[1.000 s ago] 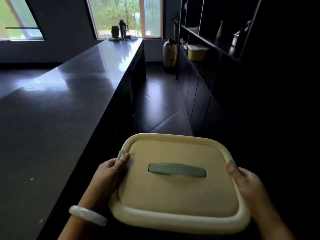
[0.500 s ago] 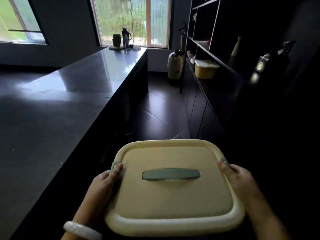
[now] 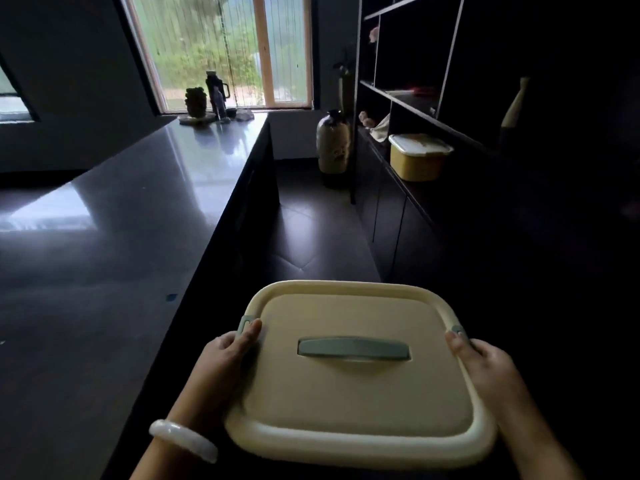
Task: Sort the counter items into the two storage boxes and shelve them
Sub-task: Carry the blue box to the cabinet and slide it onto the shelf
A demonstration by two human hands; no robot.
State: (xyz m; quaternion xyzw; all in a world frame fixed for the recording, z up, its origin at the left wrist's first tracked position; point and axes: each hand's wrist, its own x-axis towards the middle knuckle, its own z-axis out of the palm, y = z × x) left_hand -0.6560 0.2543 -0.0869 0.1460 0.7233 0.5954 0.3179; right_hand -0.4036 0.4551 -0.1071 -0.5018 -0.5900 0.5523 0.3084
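A person carried a closed cream box [image 3: 356,372] in front of their body, between a dark desk [image 3: 104,254] on the left and a dark shelf unit [image 3: 415,109] on the right. The left hand [image 3: 221,362] gripped the box's left side, thumb on the lid by a grey-green clip, the other fingers hidden beneath. The right hand [image 3: 485,368] held the right side the same way, fingers wrapped under the rim. A white bangle [image 3: 183,439] circled the left wrist. A grey-green handle [image 3: 353,348] lay flat across the lid.

This looked like the shelving step: a second box [image 3: 417,157], yellow with a pale lid, already sat on the shelf ahead. The next move probably called for walking forward, turning right and sliding the carried box level onto the shelf near it.

The desk was glossy and reflected a window [image 3: 225,50] at the far end, where a plant and flask stood. A vase [image 3: 333,142] stood on the dark tiled floor. The room was dim.
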